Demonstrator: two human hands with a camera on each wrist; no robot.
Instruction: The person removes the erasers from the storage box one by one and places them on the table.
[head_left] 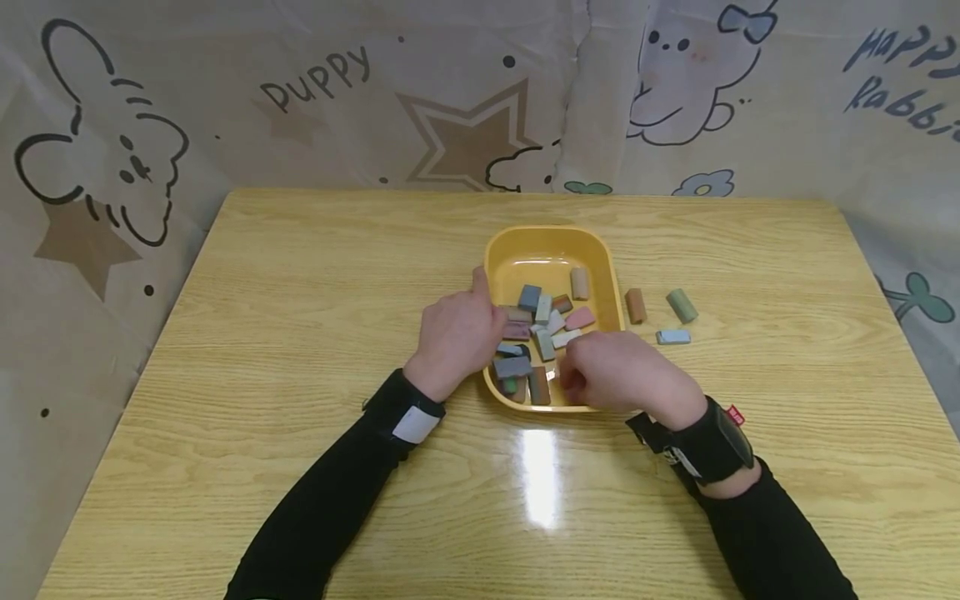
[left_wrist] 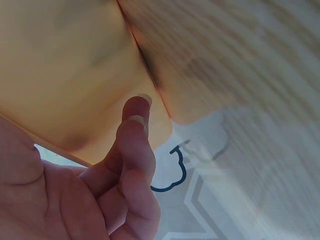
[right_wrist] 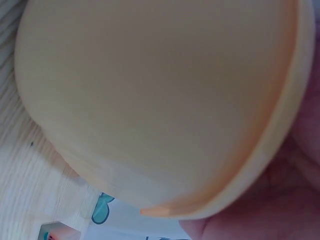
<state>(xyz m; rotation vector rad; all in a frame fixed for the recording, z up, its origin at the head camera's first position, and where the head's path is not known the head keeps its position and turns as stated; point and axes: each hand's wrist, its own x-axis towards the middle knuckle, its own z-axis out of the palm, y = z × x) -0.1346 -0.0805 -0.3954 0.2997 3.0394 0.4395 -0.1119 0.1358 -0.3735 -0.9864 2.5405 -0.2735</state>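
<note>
A yellow plastic tray (head_left: pixel 545 236) stands on the table and holds several small coloured blocks, mostly bunched in its left and front part. My left hand (head_left: pixel 459 337) grips the tray's left rim, thumb over the edge. Its fingers (left_wrist: pixel 136 112) lie against the outer wall in the left wrist view. My right hand (head_left: pixel 618 375) reaches over the right rim into the front right corner, fingers bent down beside a brown block (head_left: pixel 539 386). Its fingertips are hidden, so whether they pinch a block does not show. The right wrist view mostly shows the tray's outside (right_wrist: pixel 150 100).
Right of the tray lie a reddish-brown block (head_left: pixel 636 306), a green block (head_left: pixel 682 306) and a light blue block (head_left: pixel 673 337). The wooden table (head_left: pixel 337 275) meets a cartoon-printed cloth (head_left: pixel 315 133) at its back edge.
</note>
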